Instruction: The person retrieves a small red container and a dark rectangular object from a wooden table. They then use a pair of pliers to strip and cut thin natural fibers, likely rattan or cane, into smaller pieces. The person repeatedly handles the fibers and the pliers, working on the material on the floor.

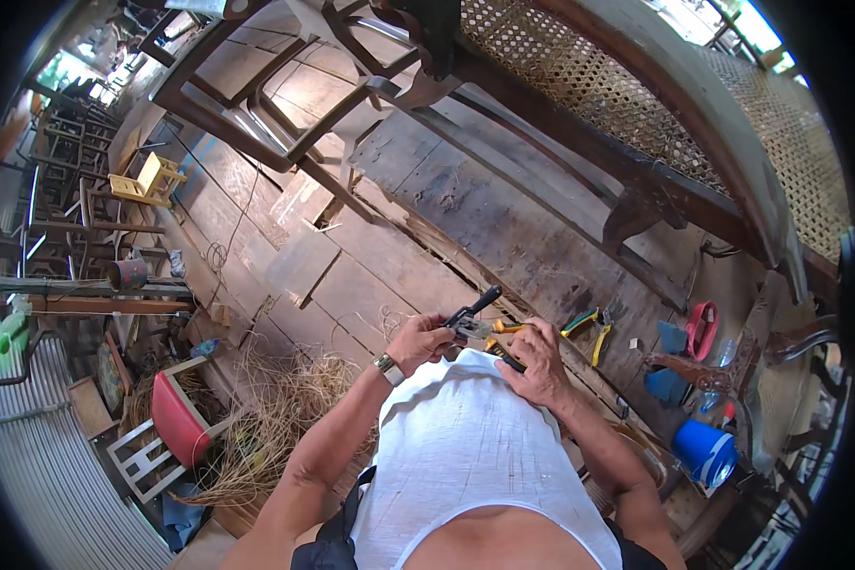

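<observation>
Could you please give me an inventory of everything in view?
Black-handled tool: one, black, centre
Yellow-handled tool: one, yellow, centre
Yellow handles: two, yellow, right of centre
Cane panels: two, tan, upper right
Chair frames: at least one, brown, top
Small chair: one, yellow, left
Red-seated chair: one, red, lower left
Dry strands: uncountable, straw, lower left
Stacked furniture: uncountable, dark, left edge
Bucket: one, blue, lower right
Shirt: one, white, bottom
Watch: one, metallic, centre
Left hand: one, bare, centre
Right hand: one, bare, centre

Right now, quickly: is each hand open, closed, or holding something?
Left hand: closed, holding a black-handled tool, exact kind unclear.
Right hand: closed on yellow-and-black-handled pliers.
</observation>
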Action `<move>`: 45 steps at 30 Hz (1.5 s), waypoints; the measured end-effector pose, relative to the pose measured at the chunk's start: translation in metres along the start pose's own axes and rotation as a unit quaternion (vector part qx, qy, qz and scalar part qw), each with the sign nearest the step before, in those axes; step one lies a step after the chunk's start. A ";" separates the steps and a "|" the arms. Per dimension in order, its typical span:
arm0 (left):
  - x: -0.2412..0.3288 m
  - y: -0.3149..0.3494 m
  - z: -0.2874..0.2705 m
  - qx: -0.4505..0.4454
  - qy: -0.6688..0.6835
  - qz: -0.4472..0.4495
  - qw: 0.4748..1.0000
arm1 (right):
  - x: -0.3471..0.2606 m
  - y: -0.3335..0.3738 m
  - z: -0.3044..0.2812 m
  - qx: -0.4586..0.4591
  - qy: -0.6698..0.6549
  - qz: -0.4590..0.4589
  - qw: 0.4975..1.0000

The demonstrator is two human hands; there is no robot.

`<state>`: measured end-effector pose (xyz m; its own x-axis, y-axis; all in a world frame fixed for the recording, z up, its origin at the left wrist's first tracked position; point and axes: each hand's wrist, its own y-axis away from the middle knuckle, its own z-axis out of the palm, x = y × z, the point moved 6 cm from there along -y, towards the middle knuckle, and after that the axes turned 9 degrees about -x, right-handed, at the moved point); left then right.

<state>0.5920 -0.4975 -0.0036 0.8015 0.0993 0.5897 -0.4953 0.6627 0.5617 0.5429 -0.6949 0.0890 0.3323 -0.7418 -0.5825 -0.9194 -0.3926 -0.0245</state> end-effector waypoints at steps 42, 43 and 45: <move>-0.017 -0.025 -0.089 0.302 -0.030 0.160 0.939 | 0.123 0.016 0.118 -0.151 -0.390 0.342 0.842; -0.013 -0.015 -0.094 0.305 -0.026 0.160 0.939 | 0.128 0.006 0.112 -0.062 -0.539 0.310 0.781; -0.007 0.000 -0.095 0.300 -0.042 0.150 0.941 | 0.168 0.002 0.112 -0.066 -0.576 0.350 0.735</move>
<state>0.6186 -0.4277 -0.0633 0.5790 0.1396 0.8033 -0.8151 0.0733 0.5747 0.5729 -0.7592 -0.0995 -0.6826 0.1367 -0.7179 -0.7260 -0.2394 0.6447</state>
